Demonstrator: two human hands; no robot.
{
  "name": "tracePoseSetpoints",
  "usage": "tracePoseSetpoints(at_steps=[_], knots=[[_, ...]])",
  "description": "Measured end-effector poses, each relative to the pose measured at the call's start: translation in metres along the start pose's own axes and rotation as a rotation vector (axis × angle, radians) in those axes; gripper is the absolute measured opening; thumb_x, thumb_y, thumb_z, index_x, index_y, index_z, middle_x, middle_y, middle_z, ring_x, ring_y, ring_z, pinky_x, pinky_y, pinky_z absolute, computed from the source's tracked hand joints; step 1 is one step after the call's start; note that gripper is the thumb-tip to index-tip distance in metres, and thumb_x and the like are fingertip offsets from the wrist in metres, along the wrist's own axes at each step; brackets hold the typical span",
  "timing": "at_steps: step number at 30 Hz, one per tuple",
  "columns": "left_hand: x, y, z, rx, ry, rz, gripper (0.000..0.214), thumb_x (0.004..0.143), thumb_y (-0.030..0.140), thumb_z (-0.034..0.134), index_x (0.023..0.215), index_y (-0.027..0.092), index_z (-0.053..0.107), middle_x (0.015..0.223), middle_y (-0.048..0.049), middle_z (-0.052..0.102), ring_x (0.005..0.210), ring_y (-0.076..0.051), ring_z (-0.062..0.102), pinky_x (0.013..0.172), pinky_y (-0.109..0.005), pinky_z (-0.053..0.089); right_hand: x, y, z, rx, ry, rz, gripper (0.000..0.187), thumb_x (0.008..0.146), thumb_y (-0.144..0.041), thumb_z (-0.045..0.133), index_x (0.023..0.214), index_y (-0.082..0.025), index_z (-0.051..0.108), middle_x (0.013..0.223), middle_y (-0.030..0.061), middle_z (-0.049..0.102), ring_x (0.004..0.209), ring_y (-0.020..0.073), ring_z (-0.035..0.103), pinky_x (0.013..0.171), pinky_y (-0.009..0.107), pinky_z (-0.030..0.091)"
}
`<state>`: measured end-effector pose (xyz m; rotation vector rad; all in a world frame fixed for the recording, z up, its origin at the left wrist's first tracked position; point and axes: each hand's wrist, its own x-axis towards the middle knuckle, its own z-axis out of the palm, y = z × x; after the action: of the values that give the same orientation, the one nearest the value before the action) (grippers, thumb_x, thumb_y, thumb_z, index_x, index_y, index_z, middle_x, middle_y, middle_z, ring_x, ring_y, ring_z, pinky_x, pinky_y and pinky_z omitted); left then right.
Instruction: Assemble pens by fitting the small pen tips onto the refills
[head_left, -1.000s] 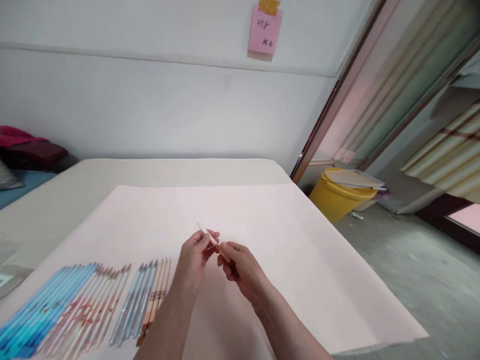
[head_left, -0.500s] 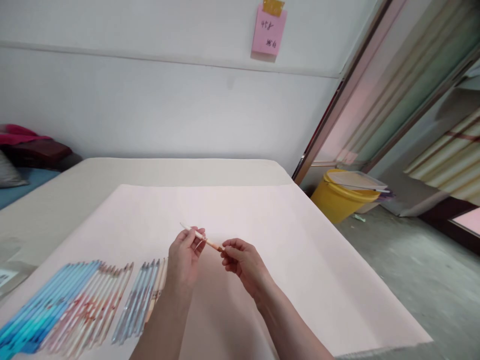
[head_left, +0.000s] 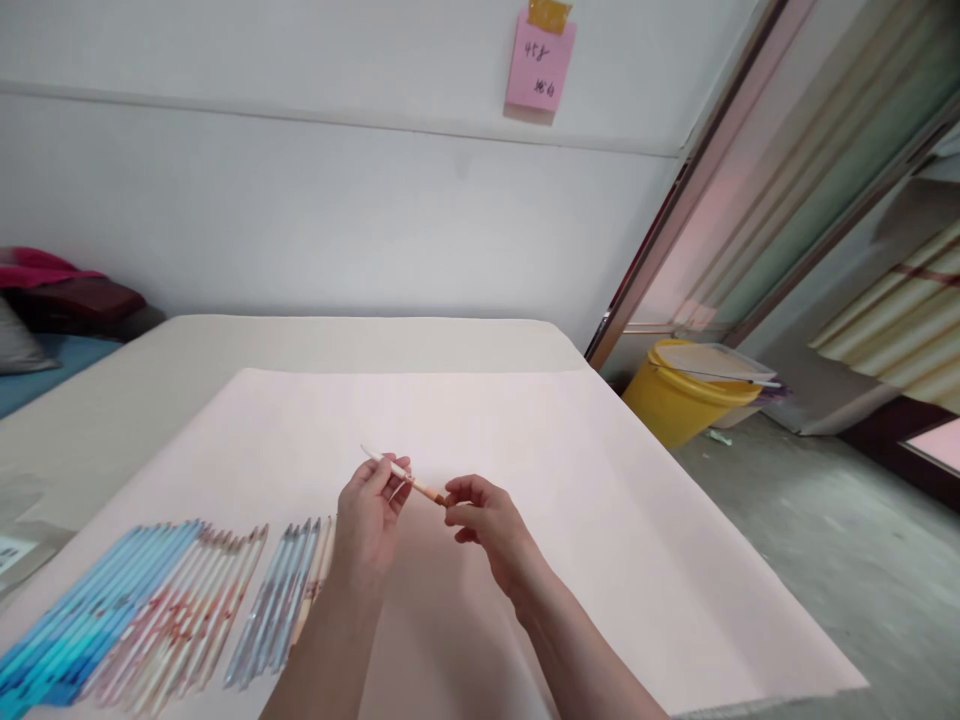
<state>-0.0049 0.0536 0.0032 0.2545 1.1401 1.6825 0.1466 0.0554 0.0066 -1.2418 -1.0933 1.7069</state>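
Observation:
A slim pen (head_left: 422, 489), cream-white at its pointed end and orange-brown at the other, is held slantwise above the pink-white sheet (head_left: 570, 520). My left hand (head_left: 373, 507) is closed around its pale half, with the tip sticking out to the upper left. At the brown end, the thumb and fingers of my right hand (head_left: 484, 520) are pinched together. Left of my left forearm lie rows of similar pens: blue ones (head_left: 105, 600), cream-and-red ones (head_left: 184, 615) and grey ones (head_left: 274, 600). A few cream-and-brown pens (head_left: 315, 575) are partly hidden by that forearm.
The sheet covers most of a pale table (head_left: 360, 343) set against a white wall (head_left: 337, 220). A pink note (head_left: 540, 65) is taped up there. Right of the table stands a yellow bucket (head_left: 675, 405) on the grey floor. A clear plastic bag (head_left: 30, 515) lies at the left.
The fingers of my right hand have shifted slightly at the pen's brown end. My left hand and the pen stay nearly in place.

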Motion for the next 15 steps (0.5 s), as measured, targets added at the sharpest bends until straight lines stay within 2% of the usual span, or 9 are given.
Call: tracePoseSetpoints(at_steps=[4, 8, 13, 15], knots=[[0.001, 0.003, -0.002, 0.007, 0.003, 0.017, 0.006, 0.075, 0.018, 0.063, 0.079, 0.014, 0.061, 0.084, -0.0076, 0.066, 0.078, -0.013, 0.063, 0.067, -0.024, 0.052, 0.001, -0.003, 0.002, -0.076, 0.013, -0.049, 0.024, 0.058, -0.013, 0.060, 0.081, -0.017, 0.062, 0.077, 0.0014, 0.063, 0.067, 0.0133, 0.055, 0.056, 0.025, 0.042], [-0.004, 0.004, 0.001, 0.082, -0.075, -0.008, 0.015, 0.070, 0.024, 0.068, 0.080, 0.014, 0.063, 0.080, -0.0063, 0.065, 0.077, -0.013, 0.062, 0.067, -0.024, 0.050, 0.000, 0.002, 0.003, -0.187, 0.021, -0.170, 0.016, 0.066, -0.020, 0.061, 0.082, -0.018, 0.063, 0.073, 0.0005, 0.063, 0.061, 0.0127, 0.057, 0.060, 0.027, 0.044], [-0.011, -0.005, 0.004, 0.216, -0.226, -0.055, 0.024, 0.066, 0.035, 0.070, 0.074, 0.013, 0.063, 0.075, -0.0045, 0.063, 0.065, -0.012, 0.058, 0.067, -0.029, 0.050, -0.004, 0.010, 0.009, -0.206, -0.049, -0.167, 0.018, 0.068, -0.025, 0.059, 0.085, -0.019, 0.059, 0.069, -0.0014, 0.059, 0.047, 0.0095, 0.049, 0.040, 0.023, 0.040], [-0.010, -0.008, 0.003, 0.283, -0.239, -0.059, 0.024, 0.066, 0.035, 0.069, 0.075, 0.014, 0.063, 0.076, -0.0056, 0.063, 0.067, -0.014, 0.058, 0.069, -0.033, 0.049, -0.003, 0.012, 0.011, -0.191, -0.066, -0.136, 0.017, 0.068, -0.023, 0.057, 0.085, -0.019, 0.057, 0.064, -0.0030, 0.056, 0.045, 0.0088, 0.047, 0.036, 0.021, 0.039]])
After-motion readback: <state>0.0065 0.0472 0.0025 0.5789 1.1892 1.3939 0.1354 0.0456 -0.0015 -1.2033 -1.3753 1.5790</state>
